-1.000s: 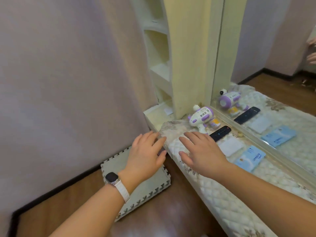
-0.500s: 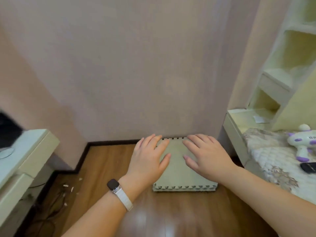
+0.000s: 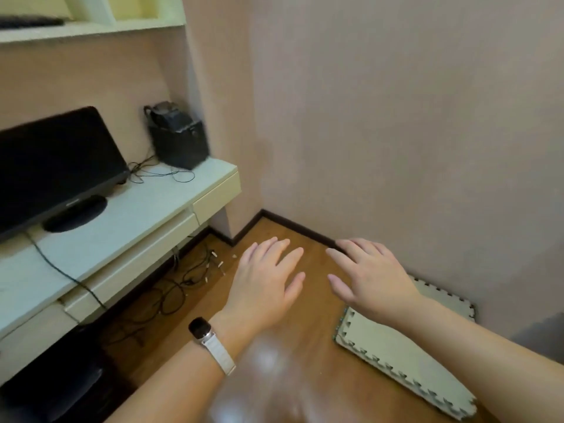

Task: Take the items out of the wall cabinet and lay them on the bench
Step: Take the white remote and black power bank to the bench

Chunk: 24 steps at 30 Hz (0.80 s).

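Observation:
My left hand [image 3: 264, 285], with a white-strapped watch on the wrist, hovers palm down over the wooden floor, fingers spread and holding nothing. My right hand [image 3: 370, 276] hovers beside it, also flat and empty, above the edge of a foam mat [image 3: 403, 361]. A pale wall shelf unit [image 3: 91, 22] shows at the top left with a dark flat item [image 3: 30, 21] lying on it. The bench and the items laid on it are out of view.
A pale desk [image 3: 122, 227] stands at the left with a black monitor [image 3: 55, 166], a black speaker box [image 3: 178, 138] and thin cables. More cables [image 3: 171, 288] lie on the floor under it. A pink wall fills the right.
My view has swung left, away from the quilted bench and toy, past the foam mat, to the desk corner. Both hands stayed flat, empty and side by side throughout.

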Available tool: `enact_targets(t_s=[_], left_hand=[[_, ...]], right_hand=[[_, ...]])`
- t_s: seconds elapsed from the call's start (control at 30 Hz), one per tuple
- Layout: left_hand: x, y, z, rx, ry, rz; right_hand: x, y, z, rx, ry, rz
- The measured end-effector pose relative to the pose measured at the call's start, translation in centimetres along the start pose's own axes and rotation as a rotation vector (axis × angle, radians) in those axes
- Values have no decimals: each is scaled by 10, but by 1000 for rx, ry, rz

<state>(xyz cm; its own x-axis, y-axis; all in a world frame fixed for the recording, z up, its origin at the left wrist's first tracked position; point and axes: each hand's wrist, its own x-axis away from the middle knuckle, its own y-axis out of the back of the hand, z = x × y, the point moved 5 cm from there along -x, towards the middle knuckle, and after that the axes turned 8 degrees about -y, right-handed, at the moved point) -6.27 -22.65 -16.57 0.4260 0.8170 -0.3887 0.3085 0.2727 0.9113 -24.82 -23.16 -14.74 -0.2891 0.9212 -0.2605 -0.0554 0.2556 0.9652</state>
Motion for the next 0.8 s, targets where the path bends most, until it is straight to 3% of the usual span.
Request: enact_targets(t_s=[0.33,0.8], left_hand=[[-21,9,68,-139,204,11],[-180,-28,94,-350,283,30]], right_hand=[[-102,-34,32,-145,254,-13],[-267,-58,-69,-201,442,-81]])
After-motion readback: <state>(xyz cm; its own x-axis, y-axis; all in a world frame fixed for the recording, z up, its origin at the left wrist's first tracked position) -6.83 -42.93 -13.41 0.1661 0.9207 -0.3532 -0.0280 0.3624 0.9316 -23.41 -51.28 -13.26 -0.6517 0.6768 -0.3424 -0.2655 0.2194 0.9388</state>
